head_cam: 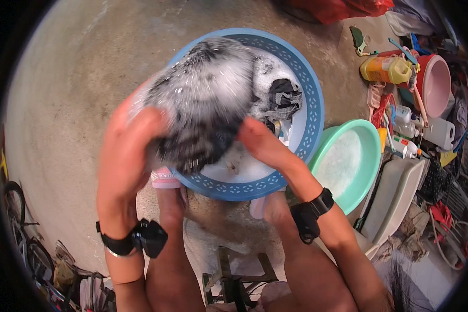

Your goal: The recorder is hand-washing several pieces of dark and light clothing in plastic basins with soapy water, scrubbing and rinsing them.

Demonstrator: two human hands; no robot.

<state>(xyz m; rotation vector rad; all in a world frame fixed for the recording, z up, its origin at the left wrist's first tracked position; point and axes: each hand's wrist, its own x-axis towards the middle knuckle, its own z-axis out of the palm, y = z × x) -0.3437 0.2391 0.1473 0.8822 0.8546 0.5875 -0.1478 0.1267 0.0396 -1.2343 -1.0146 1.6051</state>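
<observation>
My left hand (140,132) and my right hand (259,138) grip opposite sides of a bunched, soapy black-and-white item (202,97), perhaps cloth. It is blurred by motion and held above the left part of a round blue plastic basin (314,117) with a patterned rim. White suds and cloudy water lie in the basin. A wet dark fabric piece (284,99) with grey mesh-like parts rests in the suds on the right side. The fingers of both hands are partly hidden by the lifted item.
A green plastic basin (370,167) of sudsy liquid stands at the right, by a pale plastic tray (397,199). Beyond are a yellow jug (386,70), a pink-lined red tub (436,85) and several bottles. A low stool frame (228,273) is between my legs; bicycles (19,230) are far left.
</observation>
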